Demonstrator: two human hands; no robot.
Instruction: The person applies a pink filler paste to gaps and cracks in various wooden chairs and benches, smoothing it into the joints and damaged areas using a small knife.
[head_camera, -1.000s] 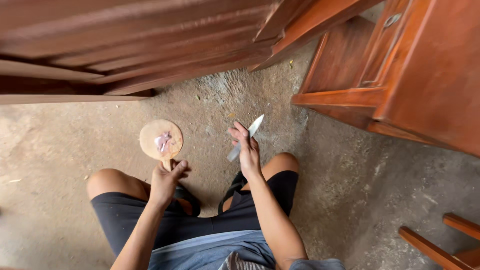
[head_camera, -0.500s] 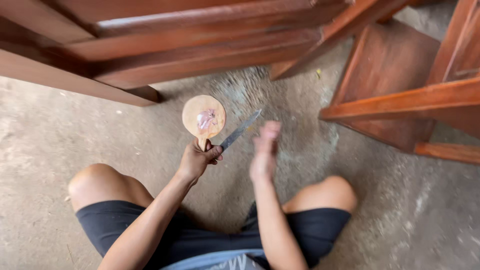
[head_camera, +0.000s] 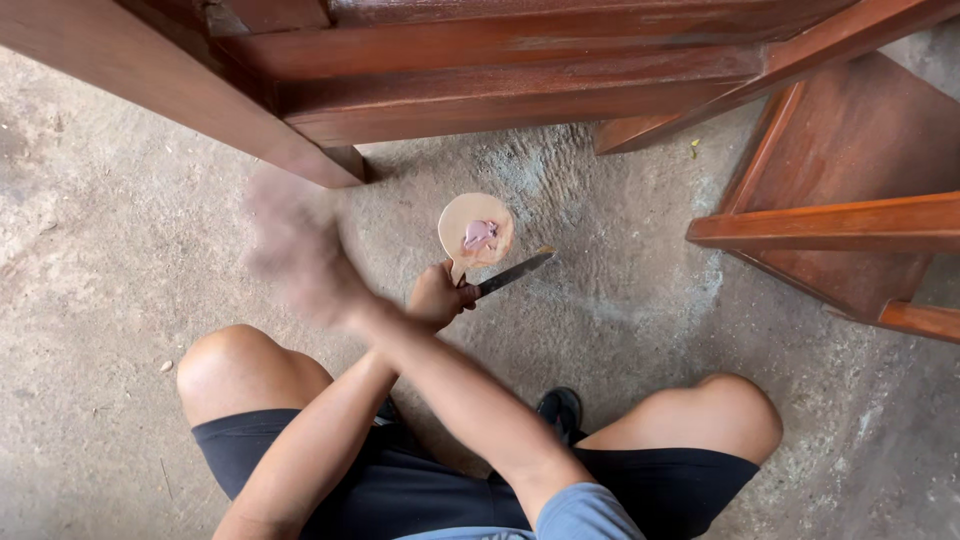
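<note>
My left hand (head_camera: 436, 297) is closed around the handle of a small round wooden board (head_camera: 476, 229) with a dab of pink paste (head_camera: 480, 234) on it. The same hand also grips a putty knife (head_camera: 515, 272), its blade pointing right just above the concrete floor. My right hand (head_camera: 292, 250) is a motion blur far to the left, its forearm crossing over my left arm. No object shows in it, and its fingers cannot be made out. I am squatting with my knees spread.
Reddish-brown wooden furniture frames (head_camera: 520, 85) stand on the rough concrete floor (head_camera: 100, 250) straight ahead. Another wooden piece (head_camera: 850, 220) is at the right. One leg (head_camera: 340, 165) meets the floor just left of the board. A black shoe (head_camera: 562, 410) shows between my knees.
The putty knife passed from my right hand into my left, which now holds it with the board. My right hand then swung left across my left arm. The view shifted closer.
</note>
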